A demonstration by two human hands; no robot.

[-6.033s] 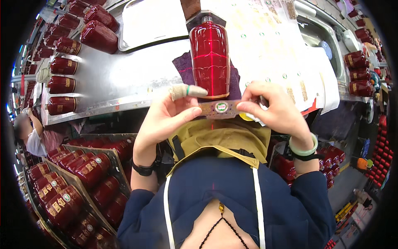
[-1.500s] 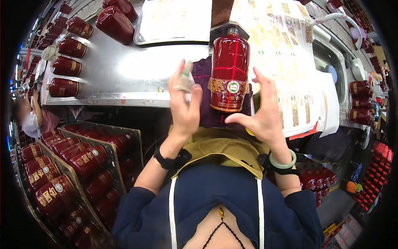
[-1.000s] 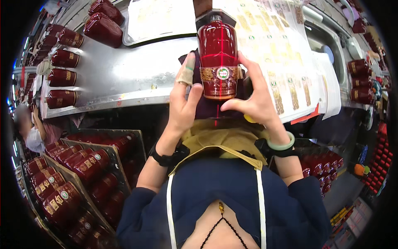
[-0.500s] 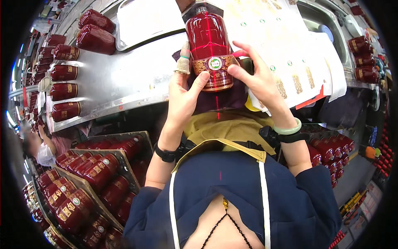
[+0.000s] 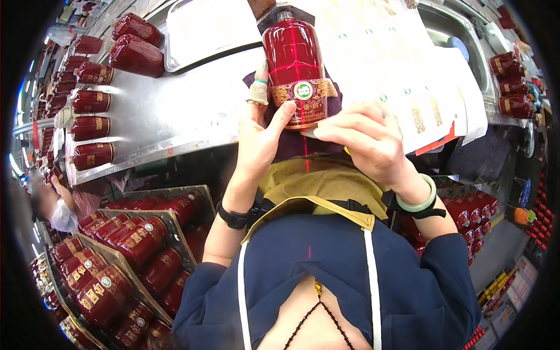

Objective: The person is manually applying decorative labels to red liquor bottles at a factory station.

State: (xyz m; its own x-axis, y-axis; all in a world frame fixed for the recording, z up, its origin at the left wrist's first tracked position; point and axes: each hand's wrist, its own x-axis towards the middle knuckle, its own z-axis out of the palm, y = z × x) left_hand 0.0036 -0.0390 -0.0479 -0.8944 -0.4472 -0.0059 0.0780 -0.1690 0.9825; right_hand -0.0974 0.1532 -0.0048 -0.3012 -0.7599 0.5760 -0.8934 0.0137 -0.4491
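Note:
A dark red glass bottle (image 5: pixel 291 52) lies on a dark purple cloth (image 5: pixel 333 100), its neck pointing away from me. Around its lower part runs a gold and red label band (image 5: pixel 284 93) with a round green and white emblem. The band's right end stands off the glass. My left hand (image 5: pixel 256 131) is closed on the bottle's left side, thumb across the front near the base. Pale covers sit on some of its fingers. Beside the base's right corner, my right hand (image 5: pixel 370 137) is closed, fingertips together at a small pale flat thing (image 5: pixel 308 133) I cannot make out.
White sheets with gold labels (image 5: pixel 417 119) lie to the right, before a metal sink (image 5: pixel 446 26). A white tray (image 5: pixel 210 29) and several red bottles (image 5: pixel 90 128) stand on the metal table at left. Below are crates of bottles (image 5: pixel 140 242). Another person (image 5: pixel 64 201) is at far left.
My right hand has left the label's right side and moved down and right to the bottle's base, its fingers now drawn together. The label's right end now shows, sticking out.

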